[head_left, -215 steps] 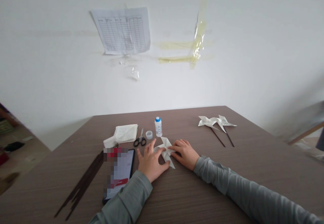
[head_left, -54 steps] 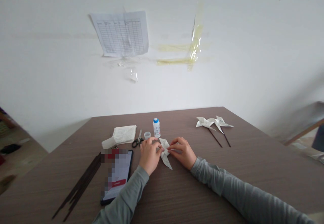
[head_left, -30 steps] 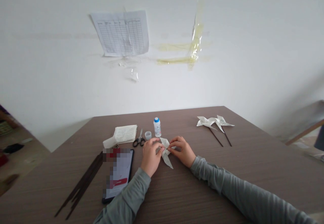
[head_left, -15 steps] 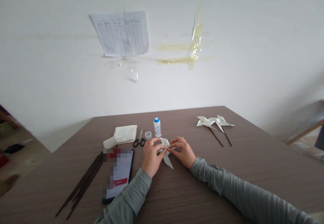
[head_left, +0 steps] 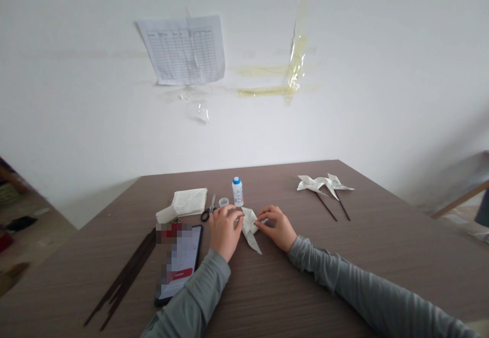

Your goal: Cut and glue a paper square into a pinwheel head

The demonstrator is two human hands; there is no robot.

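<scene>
A white paper pinwheel (head_left: 251, 228) with printed marks lies on the table between my hands, one pointed blade towards me. My right hand (head_left: 278, 229) pinches its right side between thumb and fingertips. Just left of the pinwheel is my left hand (head_left: 224, 232), its fingers curved and loosely apart, with nothing visible in them. Behind the pinwheel stands a white glue bottle (head_left: 237, 193) with a blue cap. A small clear cup or lid (head_left: 223, 202) is beside the bottle, and black-handled scissors (head_left: 209, 210) lie left of it, partly hidden by my left hand.
Two paper pinwheels on dark sticks (head_left: 321, 188) lie at the back right. On the left are stacked paper sheets (head_left: 190, 201), a small white piece (head_left: 165, 215), a phone (head_left: 179, 264) and a bundle of dark sticks (head_left: 122, 279). A wall (head_left: 252, 139) rises behind the table (head_left: 367, 256).
My left hand has let go of the pinwheel's middle and drawn back to the left, uncovering more of the paper. My right hand stays nearly in place at the right side.
</scene>
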